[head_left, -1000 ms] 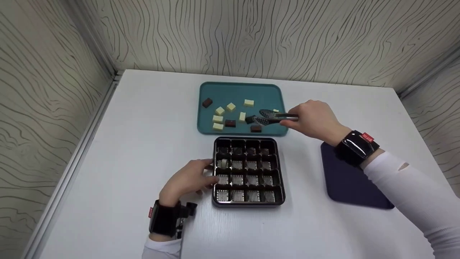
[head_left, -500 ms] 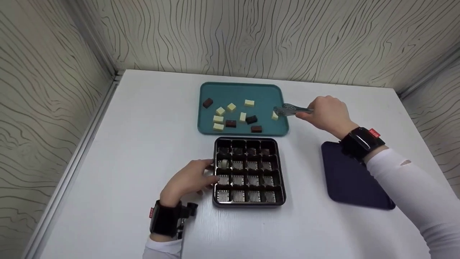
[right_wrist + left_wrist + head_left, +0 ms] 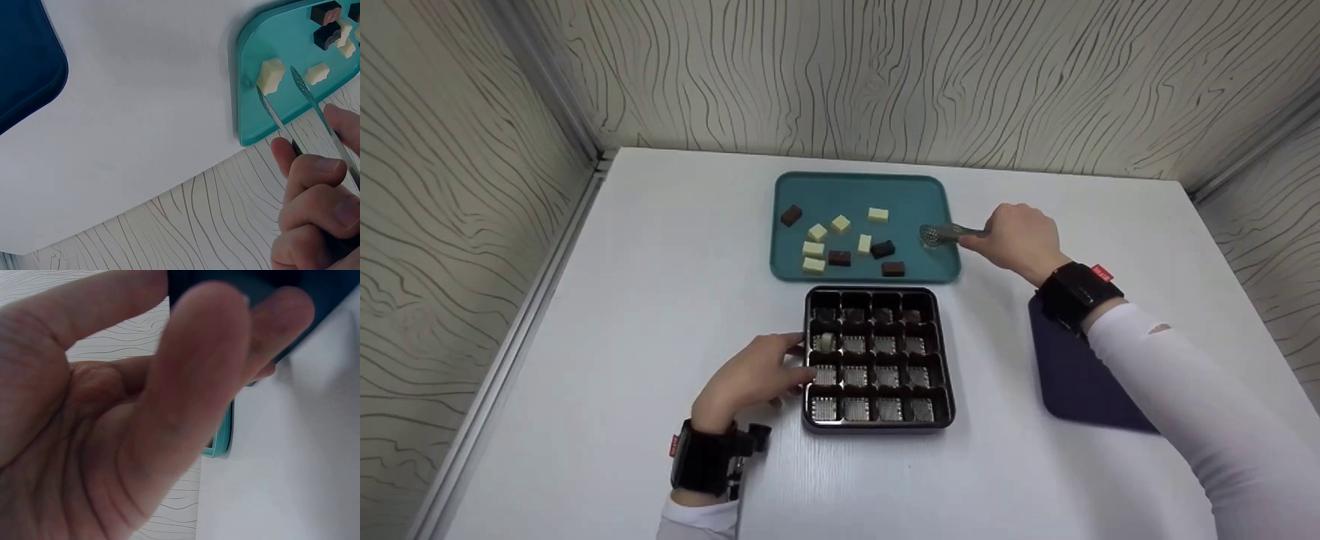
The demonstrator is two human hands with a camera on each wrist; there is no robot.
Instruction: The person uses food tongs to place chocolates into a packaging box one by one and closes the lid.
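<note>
My right hand holds a pair of metal tongs, fingers curled round the handles. The tong tips sit over the right end of the teal tray, spread either side of a white chocolate piece; the wrist view shows one blade touching its side, the other just apart, so the piece is not yet pinched. It lies on the tray, near the right rim.

My left hand rests on the white surface, its grip relaxed, fingertips against the left wall of the black compartment box. One pale piece sits in the box's left column, second row.

Further white and dark pieces lie scattered on the tray. A dark blue mat lies under my right forearm.
</note>
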